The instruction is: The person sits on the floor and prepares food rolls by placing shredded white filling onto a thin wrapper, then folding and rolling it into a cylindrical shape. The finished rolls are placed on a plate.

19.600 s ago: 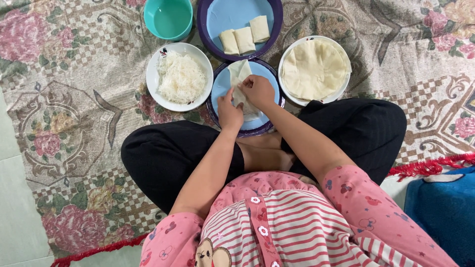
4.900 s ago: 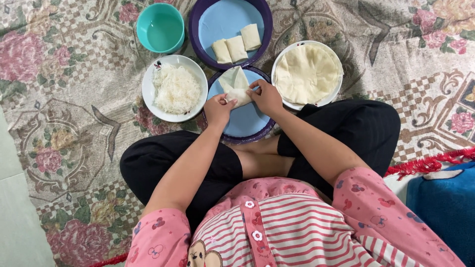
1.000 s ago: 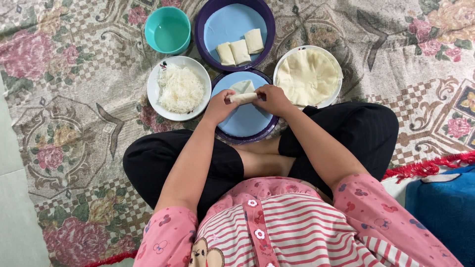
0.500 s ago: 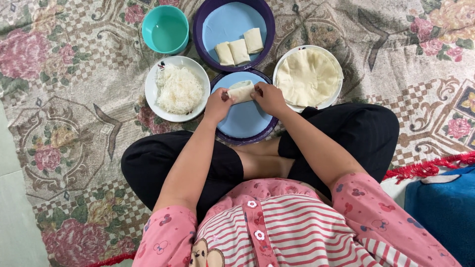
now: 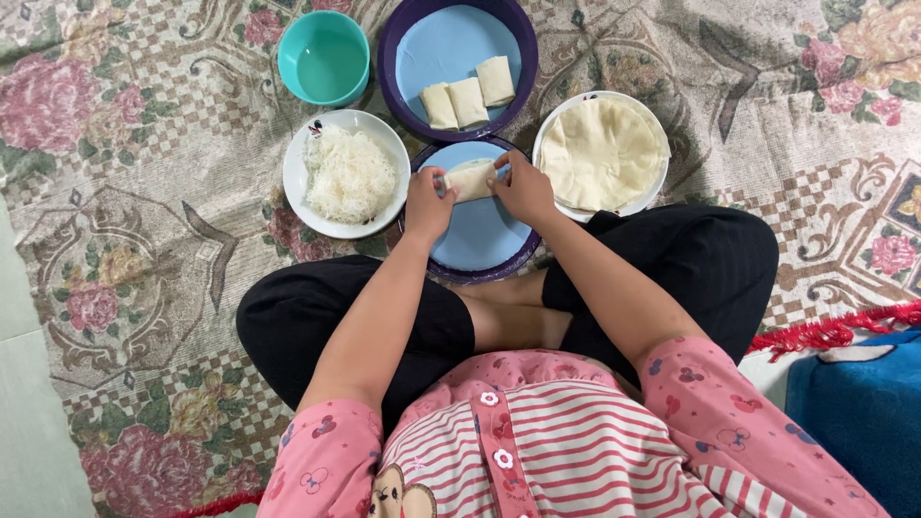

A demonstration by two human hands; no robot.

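On near blue plate [image 5: 477, 240]: wrapper roll [image 5: 470, 179], both my hands, left [image 5: 427, 203] & right [image 5: 523, 187], pinching its ends. Risk: loose tuck, prob. noodle filling spills; seam hidden.

A home floor, set up for making food by hand

A person sits cross-legged in pink striped nightwear on a flowered, patterned rug [image 5: 144, 192] spread over pale floor tiles [image 5: 24, 422]; plates and bowls lie straight on the rug: a white plate of noodles [image 5: 346, 175], a white plate of round wrappers [image 5: 602, 153], a purple plate of finished rolls [image 5: 457, 67] and a teal bowl [image 5: 324, 58] at the far side
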